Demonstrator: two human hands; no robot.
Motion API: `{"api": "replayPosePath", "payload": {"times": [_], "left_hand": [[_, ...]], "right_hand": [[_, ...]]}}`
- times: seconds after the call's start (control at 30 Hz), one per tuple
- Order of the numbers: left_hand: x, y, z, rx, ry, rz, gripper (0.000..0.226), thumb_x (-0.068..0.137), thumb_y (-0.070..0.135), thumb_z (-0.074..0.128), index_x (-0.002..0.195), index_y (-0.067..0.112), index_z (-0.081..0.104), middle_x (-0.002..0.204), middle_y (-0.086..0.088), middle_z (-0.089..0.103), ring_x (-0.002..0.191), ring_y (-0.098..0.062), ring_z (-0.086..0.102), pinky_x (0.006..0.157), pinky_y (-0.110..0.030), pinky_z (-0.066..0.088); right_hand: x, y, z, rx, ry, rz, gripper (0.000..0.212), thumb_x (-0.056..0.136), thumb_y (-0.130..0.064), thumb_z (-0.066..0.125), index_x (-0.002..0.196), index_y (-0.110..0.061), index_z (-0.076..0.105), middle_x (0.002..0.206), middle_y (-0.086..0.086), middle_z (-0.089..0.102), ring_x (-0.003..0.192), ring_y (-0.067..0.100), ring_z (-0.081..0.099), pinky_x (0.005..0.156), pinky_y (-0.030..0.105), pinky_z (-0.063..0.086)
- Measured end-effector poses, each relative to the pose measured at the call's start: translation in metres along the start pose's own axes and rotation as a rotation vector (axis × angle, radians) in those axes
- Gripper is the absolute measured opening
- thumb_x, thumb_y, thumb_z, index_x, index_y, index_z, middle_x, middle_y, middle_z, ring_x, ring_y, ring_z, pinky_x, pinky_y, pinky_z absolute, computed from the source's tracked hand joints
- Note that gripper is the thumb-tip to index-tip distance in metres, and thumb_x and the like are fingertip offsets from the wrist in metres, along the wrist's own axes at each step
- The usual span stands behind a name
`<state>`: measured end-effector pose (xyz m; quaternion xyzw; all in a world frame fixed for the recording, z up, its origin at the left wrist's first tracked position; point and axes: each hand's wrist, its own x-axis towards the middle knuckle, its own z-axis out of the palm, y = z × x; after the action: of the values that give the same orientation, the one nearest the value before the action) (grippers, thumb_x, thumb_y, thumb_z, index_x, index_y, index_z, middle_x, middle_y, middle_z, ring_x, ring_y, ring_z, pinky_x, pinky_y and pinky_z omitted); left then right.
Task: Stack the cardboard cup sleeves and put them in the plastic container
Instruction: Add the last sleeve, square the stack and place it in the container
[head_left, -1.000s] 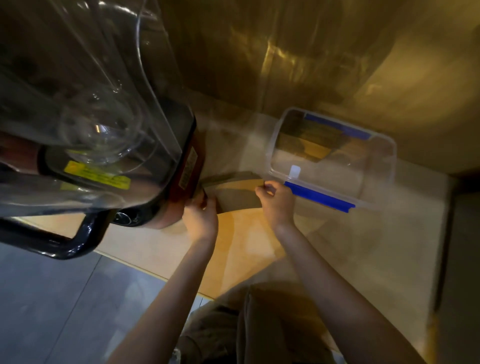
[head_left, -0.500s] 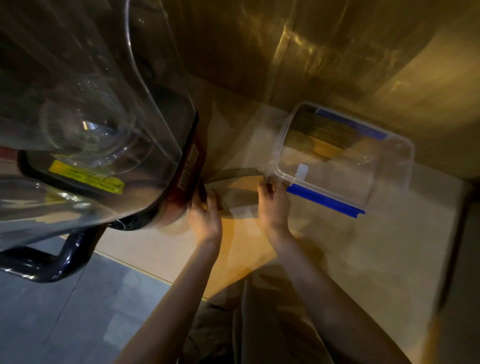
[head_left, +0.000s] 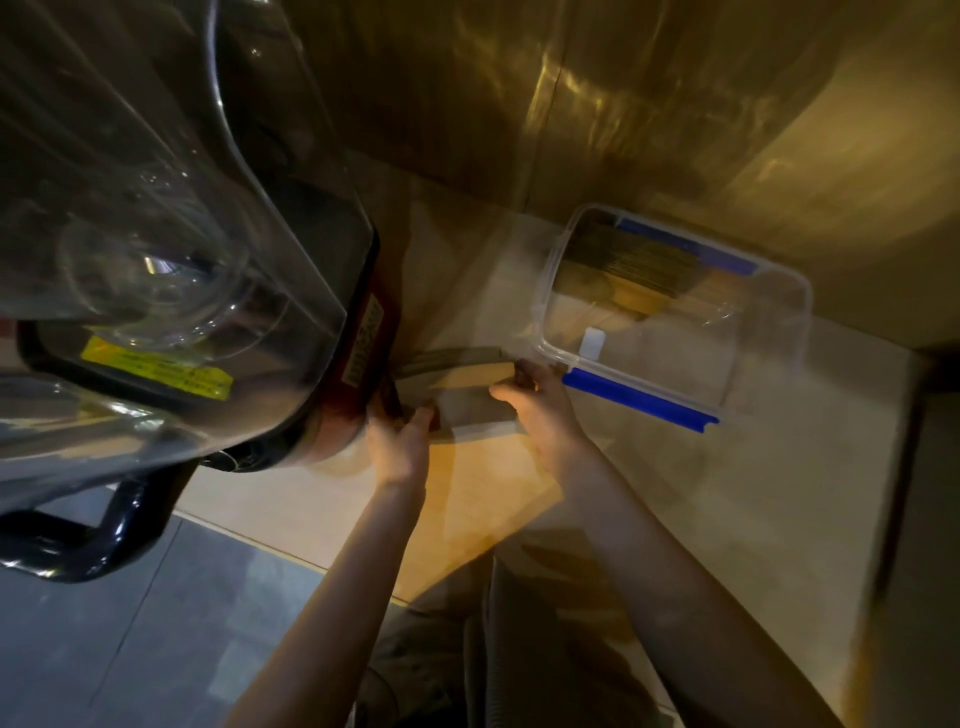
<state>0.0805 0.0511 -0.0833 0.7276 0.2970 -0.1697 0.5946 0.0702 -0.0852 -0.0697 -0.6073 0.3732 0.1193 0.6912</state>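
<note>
A stack of brown cardboard cup sleeves (head_left: 462, 387) lies flat on the counter between the blender and the plastic container. My left hand (head_left: 400, 441) grips the stack's left end, its fingers partly hidden under the blender base. My right hand (head_left: 540, 405) holds the right end, thumb on top. The clear plastic container (head_left: 769, 343) with blue clips stands just right of the stack, open, with another stack of sleeves (head_left: 628, 262) standing on edge at its far side.
A large blender with a clear cover (head_left: 171, 249) and black handle (head_left: 104, 540) overhangs the left. A shiny metal wall (head_left: 597, 104) backs the beige counter (head_left: 649, 519). Grey floor (head_left: 130, 623) lies below the counter edge at lower left.
Both hands stay on the sleeve stack, pressing its ends together. The view has shifted slightly; the stack remains beside the container.
</note>
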Motion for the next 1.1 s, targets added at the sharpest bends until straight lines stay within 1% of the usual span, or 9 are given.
{"api": "replayPosePath", "payload": {"times": [0.17,0.27,0.33,0.47,0.57,0.63,0.73,0.9,1.1], "left_hand": [[-0.003,-0.002,-0.006,-0.039,-0.073,0.005,0.054,0.08,-0.001,0.058,0.13,0.006,0.039,0.12,-0.01,0.054,0.1,-0.018,0.053,0.065,-0.014,0.046],[-0.009,-0.007,-0.013,-0.072,-0.182,0.02,0.042,0.079,-0.008,0.055,0.117,0.009,0.046,0.098,-0.008,0.057,0.083,-0.018,0.056,0.057,-0.012,0.05],[-0.013,-0.013,-0.016,-0.021,-0.241,0.05,0.044,0.077,-0.008,0.056,0.118,0.005,0.047,0.097,-0.012,0.057,0.083,-0.022,0.056,0.056,-0.013,0.051],[-0.026,-0.028,-0.019,0.124,-0.325,0.061,0.068,0.074,-0.006,0.061,0.135,0.008,0.033,0.123,-0.017,0.046,0.107,-0.027,0.051,0.069,-0.024,0.054],[-0.04,-0.037,-0.016,0.294,-0.414,0.127,0.066,0.075,-0.001,0.063,0.133,0.009,0.033,0.134,-0.018,0.037,0.115,-0.025,0.046,0.093,-0.039,0.049],[-0.05,-0.044,-0.011,0.419,-0.471,0.241,0.065,0.077,0.003,0.063,0.134,0.008,0.032,0.136,-0.017,0.038,0.119,-0.026,0.046,0.102,-0.039,0.043],[-0.062,-0.055,-0.004,0.597,-0.521,0.483,0.067,0.078,0.008,0.063,0.136,0.007,0.03,0.133,-0.017,0.049,0.12,-0.03,0.05,0.098,-0.031,0.04],[-0.078,-0.057,0.005,0.604,-0.605,0.689,0.065,0.079,0.009,0.063,0.135,0.009,0.03,0.13,-0.016,0.053,0.119,-0.027,0.051,0.094,-0.017,0.035],[-0.082,-0.062,0.013,0.659,-0.732,0.636,0.08,0.079,0.015,0.064,0.143,0.018,0.016,0.14,-0.009,0.047,0.126,-0.021,0.047,0.101,-0.028,0.038]], "right_hand": [[-0.011,-0.004,-0.005,-0.032,-0.079,0.044,0.023,0.082,0.005,0.056,0.105,0.002,0.061,0.085,0.005,0.066,0.075,0.009,0.059,0.07,0.011,0.05],[-0.017,0.003,-0.013,-0.084,-0.069,0.089,0.023,0.081,0.002,0.059,0.104,0.0,0.063,0.105,0.023,0.067,0.09,0.023,0.06,0.084,0.03,0.047],[-0.024,0.009,-0.022,-0.136,-0.081,0.112,0.025,0.081,-0.002,0.061,0.106,-0.005,0.062,0.1,0.014,0.066,0.093,0.022,0.058,0.078,0.027,0.045],[-0.046,0.025,-0.043,-0.151,-0.092,0.063,0.035,0.082,-0.005,0.061,0.115,-0.015,0.055,0.091,-0.009,0.059,0.09,0.01,0.055,0.07,0.016,0.041],[-0.066,0.048,-0.059,-0.094,-0.033,0.007,0.038,0.08,0.005,0.06,0.114,-0.01,0.051,0.102,0.001,0.06,0.098,0.016,0.056,0.074,0.017,0.045],[-0.08,0.066,-0.069,-0.013,0.033,-0.013,0.046,0.078,0.011,0.06,0.119,-0.006,0.047,0.11,0.009,0.058,0.104,0.021,0.055,0.08,0.023,0.049],[-0.104,0.088,-0.082,-0.109,0.141,-0.081,0.057,0.075,0.003,0.066,0.126,-0.012,0.045,0.12,0.01,0.059,0.11,0.023,0.057,0.093,0.039,0.049],[-0.136,0.11,-0.087,-0.183,0.353,-0.178,0.047,0.078,-0.011,0.066,0.121,-0.023,0.052,0.112,0.003,0.067,0.104,0.017,0.063,0.089,0.038,0.054],[-0.14,0.119,-0.088,-0.102,0.362,-0.178,0.066,0.08,-0.012,0.067,0.135,-0.025,0.033,0.133,-0.002,0.051,0.121,0.006,0.046,0.101,0.025,0.043]]}}
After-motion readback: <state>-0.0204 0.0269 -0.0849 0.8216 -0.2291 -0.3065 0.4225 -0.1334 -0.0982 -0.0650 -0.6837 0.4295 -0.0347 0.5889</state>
